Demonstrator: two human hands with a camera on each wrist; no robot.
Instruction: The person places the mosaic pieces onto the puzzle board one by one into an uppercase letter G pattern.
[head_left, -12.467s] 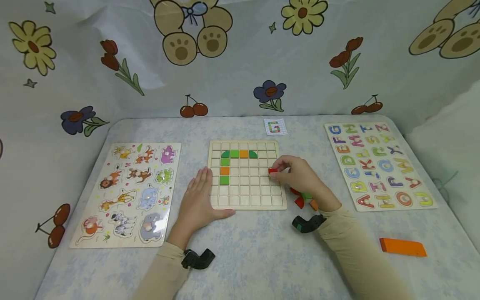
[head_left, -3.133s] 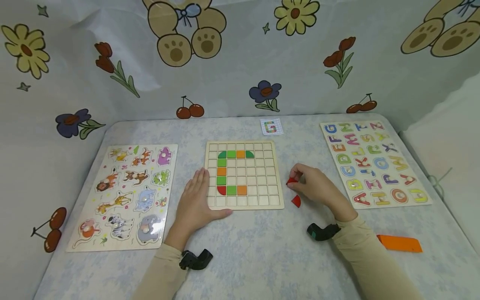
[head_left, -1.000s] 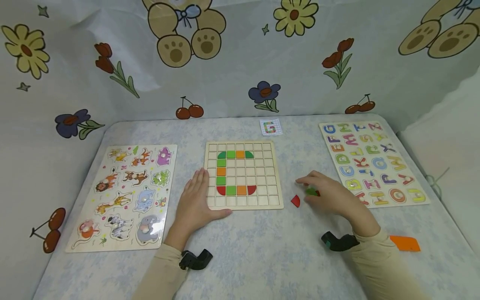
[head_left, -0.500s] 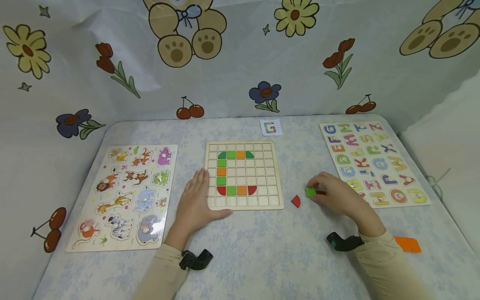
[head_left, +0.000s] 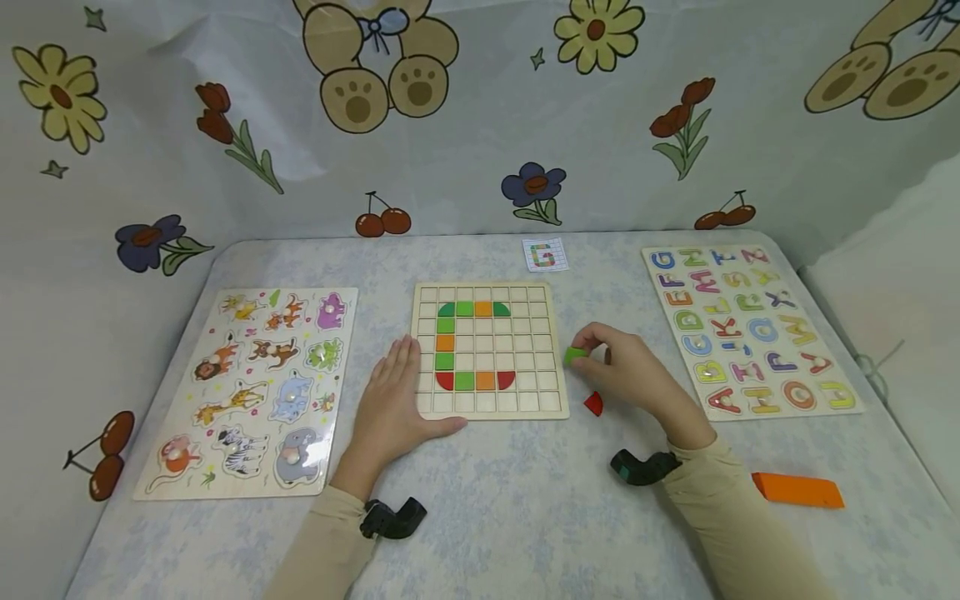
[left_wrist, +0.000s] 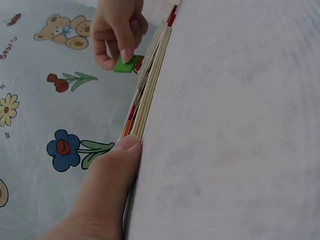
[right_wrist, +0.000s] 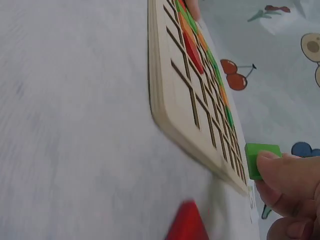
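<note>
A wooden grid board [head_left: 532, 408] lies mid-table, with green, orange and red tiles set in a C-like outline. Beside its right edge, my right hand [head_left: 633, 375] pinches a green square tile [right_wrist: 261, 159] between thumb and fingers, held above the table. My left hand [head_left: 390, 396] lies with fingers straight along the board's left edge. Its thumb [left_wrist: 107, 180] touches the board's front edge in the left wrist view. A red curved-edge tile [head_left: 593, 404] lies on the table below the right hand. Whether the right palm hides another tile, I cannot tell.
A small pattern card [head_left: 545, 255] lies behind the board. An animal puzzle [head_left: 251, 392] is at the left, a letter puzzle [head_left: 757, 333] at the right. An orange block [head_left: 798, 490] lies near the right forearm. Printed cloth [head_left: 465, 167] hangs behind the table.
The right hand has picked up the green tile and carried it left towards the board. Earlier, a red tile was placed at the outline's lower right. The left hand has stayed put.
</note>
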